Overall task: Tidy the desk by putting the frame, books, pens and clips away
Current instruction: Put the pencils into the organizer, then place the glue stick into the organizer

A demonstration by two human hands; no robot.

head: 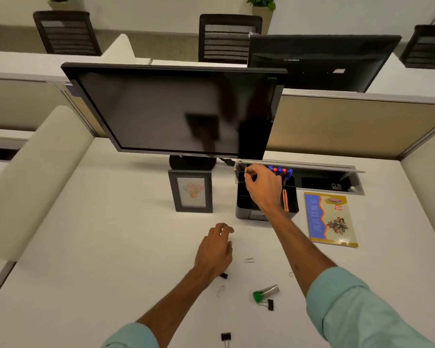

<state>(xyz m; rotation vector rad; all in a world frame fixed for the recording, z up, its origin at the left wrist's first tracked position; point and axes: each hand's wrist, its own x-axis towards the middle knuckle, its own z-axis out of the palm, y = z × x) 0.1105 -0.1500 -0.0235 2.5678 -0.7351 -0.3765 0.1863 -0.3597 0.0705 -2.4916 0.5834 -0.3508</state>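
Pens with blue and red caps stand at the back of the black organizer, whose middle the right hand hides while pinching a slim stick too small to identify. Book lies flat just right, sideways blue title unreadable; frame stands upright to the left. Left hand hangs loosely curled, empty, above the desk, half covering a black binder clip.

Illegible lettering on the book
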